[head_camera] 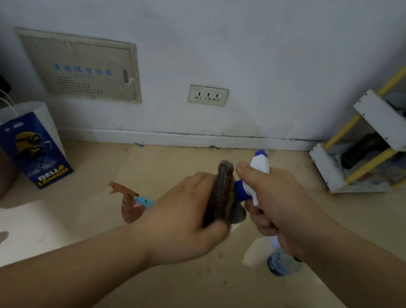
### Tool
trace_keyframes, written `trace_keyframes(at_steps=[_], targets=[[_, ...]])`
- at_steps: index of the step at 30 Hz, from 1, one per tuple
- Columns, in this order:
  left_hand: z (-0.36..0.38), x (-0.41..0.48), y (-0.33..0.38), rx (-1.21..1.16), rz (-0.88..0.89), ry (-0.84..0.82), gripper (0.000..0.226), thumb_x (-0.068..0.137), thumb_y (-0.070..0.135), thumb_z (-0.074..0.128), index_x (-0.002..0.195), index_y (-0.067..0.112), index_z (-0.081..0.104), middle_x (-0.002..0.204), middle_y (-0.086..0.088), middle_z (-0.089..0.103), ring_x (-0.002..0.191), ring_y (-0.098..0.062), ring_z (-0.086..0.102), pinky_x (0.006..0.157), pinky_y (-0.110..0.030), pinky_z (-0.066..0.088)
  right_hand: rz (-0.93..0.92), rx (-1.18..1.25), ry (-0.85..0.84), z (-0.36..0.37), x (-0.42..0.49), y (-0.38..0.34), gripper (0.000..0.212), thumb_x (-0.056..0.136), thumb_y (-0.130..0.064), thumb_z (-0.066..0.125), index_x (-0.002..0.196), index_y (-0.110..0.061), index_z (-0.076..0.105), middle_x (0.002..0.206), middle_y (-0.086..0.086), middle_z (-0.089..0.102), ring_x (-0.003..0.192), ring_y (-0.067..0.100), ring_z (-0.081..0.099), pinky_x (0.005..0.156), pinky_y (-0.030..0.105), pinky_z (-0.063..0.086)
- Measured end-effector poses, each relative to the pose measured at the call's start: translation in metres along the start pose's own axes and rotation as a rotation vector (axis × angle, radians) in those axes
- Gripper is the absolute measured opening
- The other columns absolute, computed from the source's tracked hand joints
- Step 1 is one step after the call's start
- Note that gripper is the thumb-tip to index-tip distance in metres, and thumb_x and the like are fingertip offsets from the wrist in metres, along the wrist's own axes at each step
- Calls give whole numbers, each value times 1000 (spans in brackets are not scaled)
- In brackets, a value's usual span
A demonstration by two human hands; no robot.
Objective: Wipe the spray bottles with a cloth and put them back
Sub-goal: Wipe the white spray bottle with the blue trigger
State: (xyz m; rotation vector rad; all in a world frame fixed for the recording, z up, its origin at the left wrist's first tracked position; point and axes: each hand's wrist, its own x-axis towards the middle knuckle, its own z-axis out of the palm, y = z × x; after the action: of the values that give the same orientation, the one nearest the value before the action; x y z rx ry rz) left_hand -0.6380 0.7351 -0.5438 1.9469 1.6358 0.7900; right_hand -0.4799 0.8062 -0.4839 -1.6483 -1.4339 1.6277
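Right hand [281, 208]: fingers curled round neck of white-and-blue plastic trigger spray bottle [260, 164], held above beige floor [206, 293]. Left hand [184, 217] pinches folded grey-red cloth [220, 193] against its blue collar. Brown spray bottle [127, 206] on floor beyond my left hand. White wall [234, 43] ahead, triple socket [208, 95]; blue paper bag [33, 149] left, white-yellow shelf rack [380, 146] right.

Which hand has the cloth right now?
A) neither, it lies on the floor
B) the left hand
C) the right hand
B: the left hand grips the dark cloth against the neck of the spray bottle, which the right hand holds.
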Motion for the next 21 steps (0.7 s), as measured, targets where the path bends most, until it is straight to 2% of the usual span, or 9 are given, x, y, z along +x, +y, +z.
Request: trace_keyframes(at_steps=[2,5,8,10,12,13,14,18,21], targets=[[9,0,1,29,-11,47,40,85,55,69,116,37,50,104,18,54,93,0,52,75,-18,45,43,-6,-25,3,-2,3,39,98,-51,58,82,-16,49,47,-1,42,34,10,29,38,17,24],[6,6,-4,-109,-127,45,27,84,51,71,102,34,60,88,12,68,80,-7,65,72,-38,57,81,-50,-104,6,-6,3,46,98,-59,53,84,-14,51,52,3,49,36,12,34,39,18,26],[-8,15,-8,-335,-207,-39,23,87,33,79,107,33,68,94,12,75,86,-2,71,76,-23,57,0,-74,-181,-2,-2,-4,67,94,-73,44,88,-8,60,60,12,59,42,18,43,42,25,33],[-18,18,-9,-469,-256,-84,22,88,22,79,108,29,73,99,12,77,93,-1,72,85,-18,54,-94,-105,-126,-11,6,-10,64,96,-69,42,98,-10,66,66,13,67,46,23,51,45,29,40],[-25,18,-10,-566,-279,-167,22,90,14,76,111,21,75,107,2,78,105,-14,73,101,-36,53,-248,-197,-48,-17,13,-10,29,100,-40,54,111,-16,66,80,7,73,60,25,62,54,38,50],[-27,17,-11,-617,-284,-203,24,90,10,74,113,15,74,110,-4,78,108,-21,73,105,-44,52,-318,-275,-41,-20,15,-8,22,96,-26,59,116,-21,66,91,2,73,73,24,67,62,40,54],[-28,17,-11,-679,-291,-222,27,89,6,71,116,9,72,112,-10,77,110,-27,72,107,-50,50,-379,-341,-56,-21,17,-6,33,90,-19,63,122,-29,64,103,-5,71,86,21,69,68,37,56],[-31,18,-10,-911,-319,-321,45,74,7,66,117,-4,69,115,-27,73,112,-43,69,107,-55,48,-561,-356,-227,-31,11,-7,87,71,-47,86,146,-52,42,130,-21,60,113,4,64,85,31,57],[-24,20,-8,-929,-278,-413,52,69,11,69,115,-13,66,115,-36,69,113,-52,65,111,-63,42,-648,-356,-247,-28,10,-6,60,66,-50,82,124,-41,67,109,-11,74,99,13,71,86,33,60]])
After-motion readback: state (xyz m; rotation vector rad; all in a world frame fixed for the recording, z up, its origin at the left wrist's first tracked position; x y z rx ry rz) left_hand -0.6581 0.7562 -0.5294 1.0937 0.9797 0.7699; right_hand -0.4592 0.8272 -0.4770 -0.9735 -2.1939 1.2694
